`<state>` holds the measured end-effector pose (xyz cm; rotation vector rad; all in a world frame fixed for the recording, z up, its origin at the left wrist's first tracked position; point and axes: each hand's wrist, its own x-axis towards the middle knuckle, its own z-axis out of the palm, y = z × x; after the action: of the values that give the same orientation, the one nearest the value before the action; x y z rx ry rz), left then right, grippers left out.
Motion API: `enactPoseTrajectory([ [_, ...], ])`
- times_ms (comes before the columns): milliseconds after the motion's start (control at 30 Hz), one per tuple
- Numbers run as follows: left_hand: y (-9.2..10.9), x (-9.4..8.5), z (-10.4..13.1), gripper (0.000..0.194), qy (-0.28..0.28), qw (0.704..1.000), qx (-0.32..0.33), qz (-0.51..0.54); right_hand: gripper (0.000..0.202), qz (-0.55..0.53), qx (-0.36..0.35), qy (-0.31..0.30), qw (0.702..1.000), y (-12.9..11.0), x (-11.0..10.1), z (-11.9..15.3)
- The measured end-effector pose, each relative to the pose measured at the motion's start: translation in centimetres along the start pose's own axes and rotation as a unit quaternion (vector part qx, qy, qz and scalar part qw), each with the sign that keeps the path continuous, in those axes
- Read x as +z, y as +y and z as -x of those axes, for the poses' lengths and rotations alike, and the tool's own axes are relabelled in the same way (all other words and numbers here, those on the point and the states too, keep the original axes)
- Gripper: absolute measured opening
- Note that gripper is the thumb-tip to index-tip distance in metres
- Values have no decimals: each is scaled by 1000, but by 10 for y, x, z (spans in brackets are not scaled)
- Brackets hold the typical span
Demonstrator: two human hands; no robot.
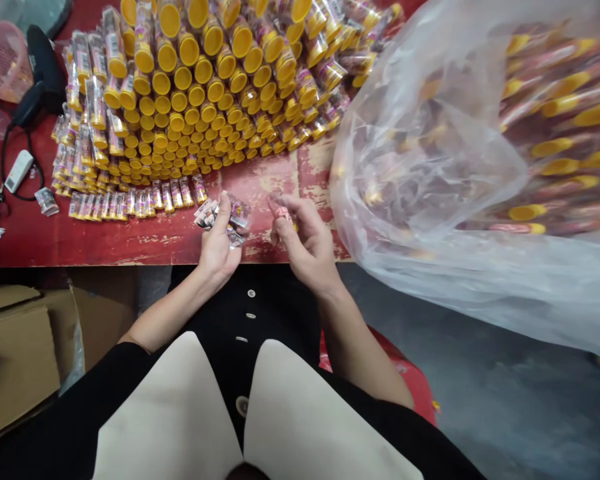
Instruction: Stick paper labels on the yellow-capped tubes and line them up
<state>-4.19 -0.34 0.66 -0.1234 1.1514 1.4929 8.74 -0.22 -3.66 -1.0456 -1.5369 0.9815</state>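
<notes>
My left hand (217, 255) is closed above the front part of the red table, its thumb lying over a bunch of printed clear plastic sleeves (239, 212). To its right, my right hand (311, 248) pinches a small clear tube (283, 213) with pink-red contents and a bit of yellow at its lower end. The fingers cover much of this tube. A gap separates the two hands. Behind them rises a big stack of tubes with yellow caps (180, 101), many in printed sleeves. A single row of sleeved tubes (144, 201) lies before the stack, left of my left hand.
A large clear plastic bag (380, 193) full of yellow-capped tubes bulges at the right. Far left on the table (130, 243) are a black handheld device (45, 70) with a cable, a pink basket (3, 60) and a white tag (19, 171). A cardboard box (20, 360) stands below left.
</notes>
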Motion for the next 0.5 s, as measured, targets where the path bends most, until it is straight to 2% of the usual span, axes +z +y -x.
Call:
enactPoseTrajectory([
  [133, -1, -2, -4, 32, 14, 1000, -17, -3, 34, -28, -12, 27, 999, -8, -5, 19],
  [367, -7, -4, -1, 34, -28, 999, -31, -18, 26, 120, -112, 32, 986, -10, -11, 17],
  [500, -9, -7, 6, 38, -39, 997, -30, -55, 29, 144, -117, 55, 981, -13, -13, 18],
])
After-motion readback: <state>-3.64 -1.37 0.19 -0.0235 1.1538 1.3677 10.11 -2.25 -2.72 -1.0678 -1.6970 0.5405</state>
